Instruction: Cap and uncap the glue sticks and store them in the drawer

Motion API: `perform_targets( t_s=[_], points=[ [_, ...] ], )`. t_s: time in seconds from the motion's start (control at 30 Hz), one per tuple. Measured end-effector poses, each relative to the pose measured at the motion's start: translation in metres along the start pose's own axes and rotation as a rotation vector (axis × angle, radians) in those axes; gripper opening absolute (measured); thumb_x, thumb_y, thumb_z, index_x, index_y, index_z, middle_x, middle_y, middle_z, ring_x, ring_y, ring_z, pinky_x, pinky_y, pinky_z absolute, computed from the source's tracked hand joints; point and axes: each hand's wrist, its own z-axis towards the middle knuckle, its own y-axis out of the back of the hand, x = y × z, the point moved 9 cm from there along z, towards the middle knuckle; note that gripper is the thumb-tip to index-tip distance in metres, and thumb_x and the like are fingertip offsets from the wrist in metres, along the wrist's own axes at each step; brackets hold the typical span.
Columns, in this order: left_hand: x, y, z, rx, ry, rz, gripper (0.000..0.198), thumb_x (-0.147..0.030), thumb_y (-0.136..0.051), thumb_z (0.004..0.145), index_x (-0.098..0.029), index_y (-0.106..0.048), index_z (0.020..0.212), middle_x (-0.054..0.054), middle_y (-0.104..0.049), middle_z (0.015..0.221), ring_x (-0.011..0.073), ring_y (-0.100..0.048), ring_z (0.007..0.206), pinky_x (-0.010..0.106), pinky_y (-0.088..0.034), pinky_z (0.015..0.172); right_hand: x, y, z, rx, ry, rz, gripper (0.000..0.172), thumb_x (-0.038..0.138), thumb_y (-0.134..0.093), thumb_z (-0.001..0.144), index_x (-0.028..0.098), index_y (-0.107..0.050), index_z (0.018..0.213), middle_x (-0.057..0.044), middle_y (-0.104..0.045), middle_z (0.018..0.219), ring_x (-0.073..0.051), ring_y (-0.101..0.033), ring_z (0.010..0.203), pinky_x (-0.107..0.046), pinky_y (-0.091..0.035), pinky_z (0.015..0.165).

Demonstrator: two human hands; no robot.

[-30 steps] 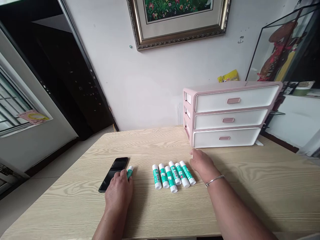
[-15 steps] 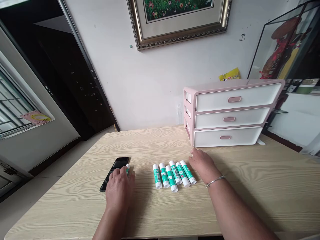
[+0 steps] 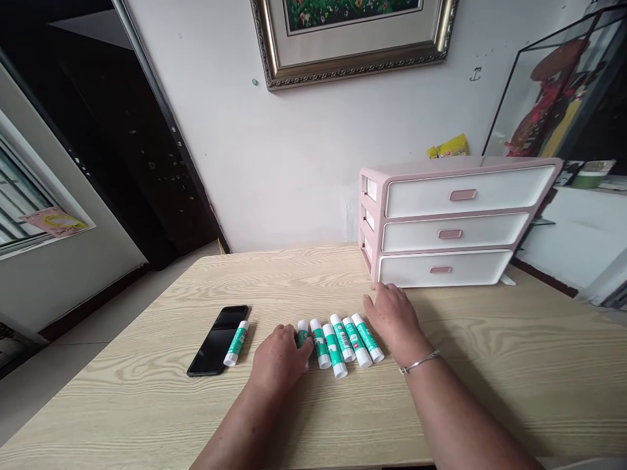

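Several green-and-white glue sticks (image 3: 334,352) lie side by side in a loose row on the wooden table. My left hand (image 3: 279,359) is closed around the leftmost glue stick (image 3: 302,329) of that row, its thumb over the green label and its lower part covered. Apart from the row, a single glue stick (image 3: 236,343) lies along the right edge of a black phone (image 3: 215,346). To the right of the row, my right hand (image 3: 392,314) rests on the tabletop, thumb spread from the fingers, holding nothing that I can see.
A pink-and-white drawer unit (image 3: 443,235) stands at the back right, just behind my right hand, with a yellow packet (image 3: 448,147) showing above it. The wooden table (image 3: 147,405) ends against the wall, below a framed picture (image 3: 357,68).
My left hand has let go of the glue stick beside the phone and moved right, onto the leftmost stick of the row. My right hand has barely shifted.
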Motion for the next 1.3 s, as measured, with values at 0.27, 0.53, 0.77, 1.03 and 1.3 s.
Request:
perform_targets(
  t_s=[0.27,0.53,0.77,1.03,1.3],
  points=[
    [0.009,0.006,-0.008,-0.138,-0.070,-0.128,0.022,-0.037,-0.048,0.094,-0.021,-0.061,0.102,0.007,-0.073,0.094,0.0243,-0.069,0.086,0.031,-0.041,0.068,0.042,0.019,-0.018,-0.097,0.223,0.395,0.021,0.028,-0.050,0.095,0.021,-0.070,0.092,-0.005,-0.073,0.088,-0.019,-0.065,0.084,-0.028,-0.045,0.078],
    [-0.029,0.005,-0.036,-0.278,-0.549,-0.300,0.025,-0.035,-0.048,0.099,-0.023,-0.054,0.119,0.007,-0.069,0.102,0.0213,-0.068,0.087,0.033,-0.050,0.076,0.089,0.010,-0.053,0.173,0.485,0.682,0.034,0.047,-0.042,0.103,0.022,-0.065,0.101,-0.001,-0.071,0.079,-0.015,-0.064,0.072,-0.025,-0.042,0.068],
    [-0.047,0.005,-0.041,-0.107,-0.540,-0.360,0.027,-0.042,-0.046,0.101,-0.023,-0.058,0.116,0.008,-0.071,0.103,0.0234,-0.068,0.089,0.033,-0.049,0.077,0.092,-0.008,-0.057,0.201,0.420,0.584,0.023,0.029,-0.043,0.101,0.022,-0.065,0.102,0.000,-0.070,0.075,-0.015,-0.062,0.068,-0.025,-0.038,0.064],
    [-0.053,0.002,-0.051,0.226,-0.506,-0.823,0.035,-0.049,-0.045,0.101,-0.019,-0.063,0.102,0.003,-0.068,0.091,0.0166,-0.059,0.082,0.026,-0.045,0.076,0.089,-0.007,-0.059,0.227,0.378,0.853,0.027,0.014,-0.044,0.089,0.022,-0.069,0.092,0.002,-0.069,0.072,-0.011,-0.058,0.061,-0.021,-0.041,0.059],
    [-0.048,-0.023,-0.065,0.534,-0.184,-1.224,0.048,-0.066,-0.055,0.089,-0.019,-0.056,0.086,-0.009,-0.036,0.055,0.0056,-0.023,0.047,0.019,-0.020,0.045,0.093,-0.022,-0.068,0.361,0.443,0.940,0.026,0.020,-0.042,0.092,0.021,-0.068,0.092,0.004,-0.060,0.059,-0.010,-0.052,0.050,-0.020,-0.040,0.052]
  ],
)
